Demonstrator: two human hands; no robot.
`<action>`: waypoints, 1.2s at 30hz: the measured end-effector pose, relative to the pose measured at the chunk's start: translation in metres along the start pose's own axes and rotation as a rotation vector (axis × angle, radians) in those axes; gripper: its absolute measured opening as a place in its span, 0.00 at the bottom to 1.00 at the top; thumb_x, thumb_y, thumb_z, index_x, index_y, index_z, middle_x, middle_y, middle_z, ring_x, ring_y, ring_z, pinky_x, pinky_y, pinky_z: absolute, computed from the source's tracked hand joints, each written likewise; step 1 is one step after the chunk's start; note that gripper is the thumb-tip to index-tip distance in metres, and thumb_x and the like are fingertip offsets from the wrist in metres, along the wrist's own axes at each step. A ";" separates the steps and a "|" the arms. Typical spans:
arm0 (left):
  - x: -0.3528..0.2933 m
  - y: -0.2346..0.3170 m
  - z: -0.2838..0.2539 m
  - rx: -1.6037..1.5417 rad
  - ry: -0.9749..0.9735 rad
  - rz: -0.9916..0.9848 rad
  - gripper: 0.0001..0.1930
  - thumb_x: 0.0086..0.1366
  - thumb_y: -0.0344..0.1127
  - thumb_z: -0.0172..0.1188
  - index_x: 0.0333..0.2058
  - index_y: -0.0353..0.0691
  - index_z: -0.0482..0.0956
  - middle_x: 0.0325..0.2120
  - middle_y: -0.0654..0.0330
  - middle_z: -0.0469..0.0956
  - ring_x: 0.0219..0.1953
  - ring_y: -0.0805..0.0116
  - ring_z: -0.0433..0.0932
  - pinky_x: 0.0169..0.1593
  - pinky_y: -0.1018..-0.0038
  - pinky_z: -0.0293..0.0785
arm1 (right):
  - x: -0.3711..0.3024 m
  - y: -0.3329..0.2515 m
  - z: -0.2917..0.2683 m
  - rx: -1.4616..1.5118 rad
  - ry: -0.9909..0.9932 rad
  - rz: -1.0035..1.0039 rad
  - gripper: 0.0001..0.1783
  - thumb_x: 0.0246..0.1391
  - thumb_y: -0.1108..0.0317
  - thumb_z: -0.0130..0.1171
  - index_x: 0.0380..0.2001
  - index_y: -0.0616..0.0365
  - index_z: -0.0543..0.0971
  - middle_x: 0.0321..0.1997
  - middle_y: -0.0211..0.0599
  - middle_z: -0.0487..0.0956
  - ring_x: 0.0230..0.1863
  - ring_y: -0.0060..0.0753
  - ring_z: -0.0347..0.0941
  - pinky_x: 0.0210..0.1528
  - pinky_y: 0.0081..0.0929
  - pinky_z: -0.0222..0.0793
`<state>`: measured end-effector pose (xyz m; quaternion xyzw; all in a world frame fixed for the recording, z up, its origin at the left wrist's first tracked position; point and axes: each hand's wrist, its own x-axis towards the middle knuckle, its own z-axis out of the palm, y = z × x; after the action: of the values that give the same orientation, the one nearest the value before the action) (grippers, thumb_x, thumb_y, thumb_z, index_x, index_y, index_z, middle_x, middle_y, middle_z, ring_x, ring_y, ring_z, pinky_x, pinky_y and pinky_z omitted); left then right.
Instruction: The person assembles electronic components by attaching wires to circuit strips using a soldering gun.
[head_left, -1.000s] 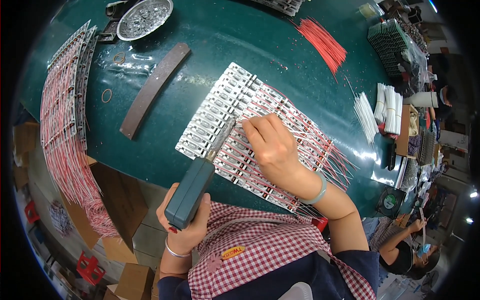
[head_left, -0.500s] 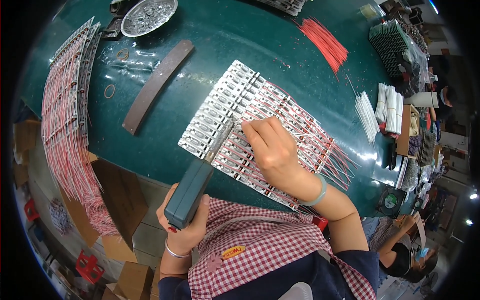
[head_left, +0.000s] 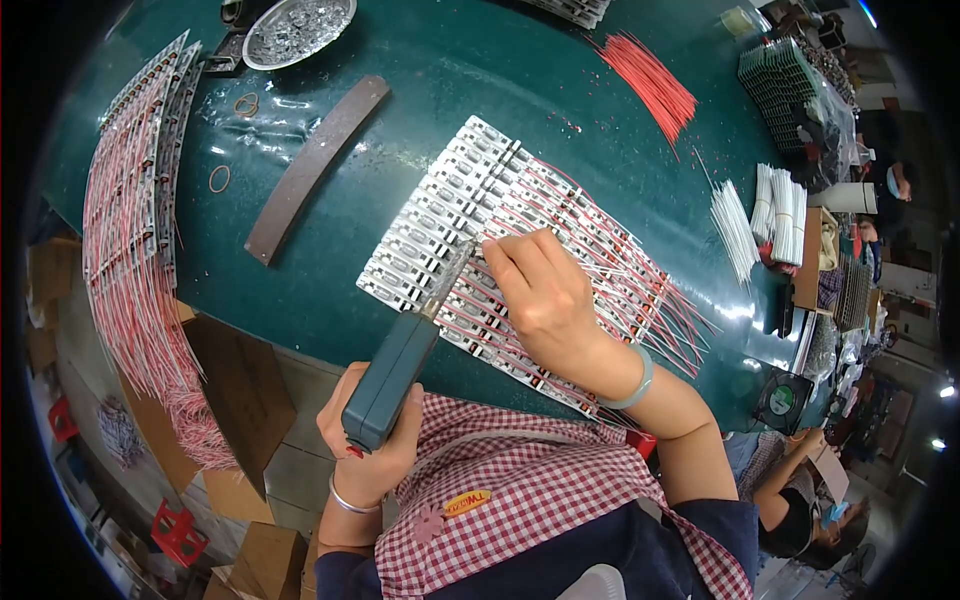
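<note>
From where I stand: left hand (head_left: 370, 440) closed around a green tool (head_left: 391, 380), its metal tip over the wired panel (head_left: 435, 215) on the counter (head_left: 420, 95). Right hand (head_left: 545, 290) pinched above the panel; contents indeterminable. Red wires (head_left: 648, 88) lie beyond the panel.

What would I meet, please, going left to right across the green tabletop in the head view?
Long white boards with red and white wires, long brown bar, white wired panel, white wire bundles.

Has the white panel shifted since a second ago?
No; judged against the brown bar, the white panel shows no clear shift; only the view drifted slightly.
</note>
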<state>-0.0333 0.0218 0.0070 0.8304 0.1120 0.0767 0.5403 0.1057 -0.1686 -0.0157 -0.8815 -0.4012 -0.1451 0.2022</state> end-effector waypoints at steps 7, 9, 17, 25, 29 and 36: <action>-0.011 -0.008 0.001 -0.054 0.100 0.005 0.09 0.54 0.21 0.67 0.36 0.27 0.82 0.32 0.51 0.81 0.29 0.63 0.82 0.34 0.75 0.77 | 0.000 -0.001 -0.001 -0.010 -0.016 -0.001 0.19 0.39 0.77 0.58 0.39 0.74 0.79 0.32 0.41 0.73 0.36 0.38 0.70 0.33 0.29 0.73; -0.009 -0.007 0.000 -0.027 0.102 0.072 0.11 0.54 0.21 0.67 0.37 0.27 0.82 0.33 0.51 0.82 0.30 0.63 0.83 0.35 0.75 0.78 | -0.002 -0.001 0.001 -0.015 -0.010 0.003 0.20 0.39 0.77 0.58 0.40 0.74 0.79 0.33 0.42 0.74 0.36 0.39 0.71 0.33 0.29 0.73; -0.014 -0.008 -0.003 -0.073 0.110 0.047 0.11 0.54 0.20 0.67 0.38 0.27 0.82 0.33 0.50 0.82 0.32 0.62 0.83 0.38 0.74 0.78 | -0.007 -0.008 -0.001 0.033 0.031 -0.022 0.22 0.38 0.77 0.59 0.42 0.75 0.79 0.38 0.44 0.77 0.37 0.39 0.72 0.34 0.29 0.73; -0.012 -0.008 -0.005 -0.032 0.065 0.090 0.11 0.54 0.19 0.66 0.37 0.26 0.81 0.33 0.50 0.82 0.32 0.61 0.83 0.38 0.73 0.78 | -0.008 -0.008 0.004 0.013 0.030 -0.025 0.22 0.39 0.78 0.59 0.41 0.75 0.79 0.37 0.43 0.77 0.37 0.39 0.72 0.33 0.28 0.73; -0.013 -0.003 -0.006 -0.003 0.023 0.008 0.10 0.54 0.19 0.66 0.37 0.26 0.81 0.33 0.50 0.82 0.31 0.62 0.83 0.37 0.74 0.78 | -0.008 -0.009 0.005 0.017 0.020 -0.021 0.21 0.39 0.78 0.59 0.41 0.75 0.79 0.36 0.43 0.76 0.37 0.39 0.72 0.32 0.28 0.73; -0.011 0.000 -0.006 0.071 0.025 0.049 0.09 0.54 0.19 0.66 0.35 0.27 0.81 0.30 0.53 0.80 0.28 0.63 0.81 0.34 0.75 0.76 | -0.006 -0.011 0.004 -0.002 0.009 -0.025 0.20 0.39 0.77 0.59 0.40 0.75 0.79 0.34 0.41 0.75 0.36 0.39 0.71 0.31 0.27 0.72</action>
<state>-0.0450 0.0244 0.0090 0.8505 0.1008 0.0963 0.5071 0.0937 -0.1646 -0.0191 -0.8760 -0.4111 -0.1522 0.2013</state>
